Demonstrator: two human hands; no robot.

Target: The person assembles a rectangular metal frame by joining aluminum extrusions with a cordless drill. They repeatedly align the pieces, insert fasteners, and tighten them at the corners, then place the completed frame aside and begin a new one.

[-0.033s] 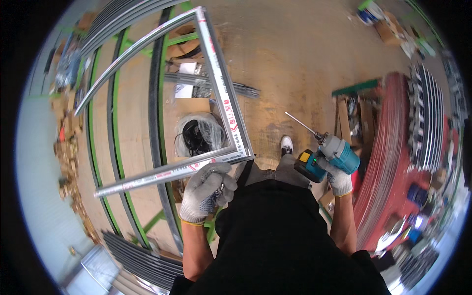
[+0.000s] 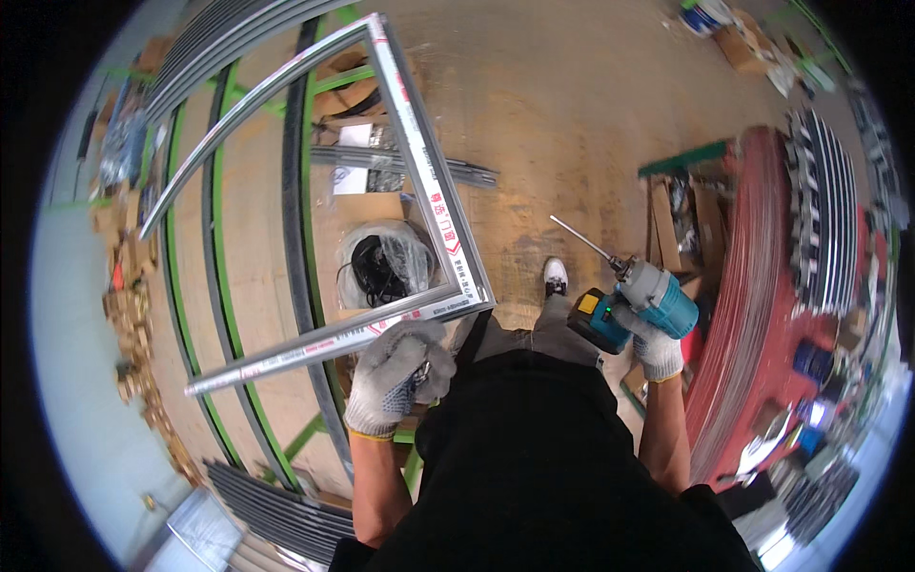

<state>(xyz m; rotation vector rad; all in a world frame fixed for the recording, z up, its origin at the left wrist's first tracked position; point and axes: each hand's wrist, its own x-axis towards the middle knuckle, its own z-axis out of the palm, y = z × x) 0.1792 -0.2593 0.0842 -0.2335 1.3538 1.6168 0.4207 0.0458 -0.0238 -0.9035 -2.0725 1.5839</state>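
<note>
My right hand (image 2: 654, 345), in a white knit glove, is wrapped round the grip of a teal and grey cordless drill (image 2: 664, 303). The drill's long thin bit (image 2: 581, 236) points up and to the left, away from any work. On the left, a silver window frame (image 2: 416, 143) with printed film lies across the green and black rails; its left side appears open. My gloved left hand (image 2: 400, 374) is just below the frame's near edge, fingers curled together. Something small and shiny shows between those fingers, too small to name.
Long rails (image 2: 297, 191) of a rack run beneath the frame. Under it sit a clear plastic bag (image 2: 412, 259) with black contents and a few grey profiles (image 2: 477, 174). At right stands a red-covered bench (image 2: 739, 381) bearing striped metal profiles (image 2: 827, 214). More dark profiles (image 2: 276, 510) lie lower left.
The view has shifted slightly, so the frame, rack and red bench sit a little differently in the picture. Both hands keep the same pose, and the drill stays in the right one.
</note>
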